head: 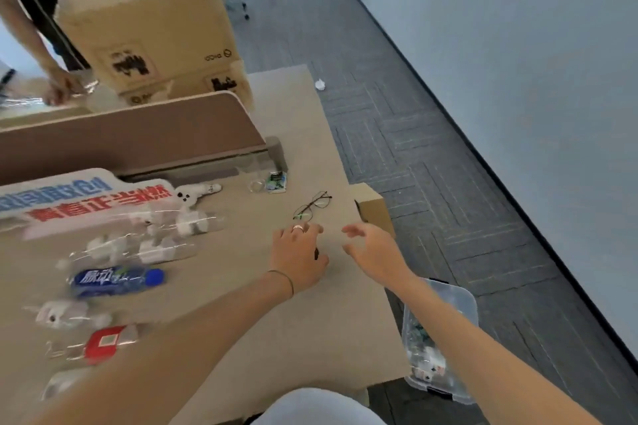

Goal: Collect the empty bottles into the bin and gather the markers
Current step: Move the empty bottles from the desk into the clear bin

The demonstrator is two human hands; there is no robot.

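Observation:
Several empty plastic bottles lie on the left of the beige table: a blue-labelled bottle, a red-labelled bottle and clear bottles. The clear plastic bin stands on the floor at the table's right edge with bottles inside. My left hand, palm down at mid-table, curls over a dark marker; only its end shows by the thumb. My right hand hovers just right of it, fingers spread and holding nothing.
Thin-framed glasses lie just beyond my hands. A small cardboard box sits at the table's right edge. A printed sign, a brown partition and big cartons stand behind. Another person's hand is at the far left.

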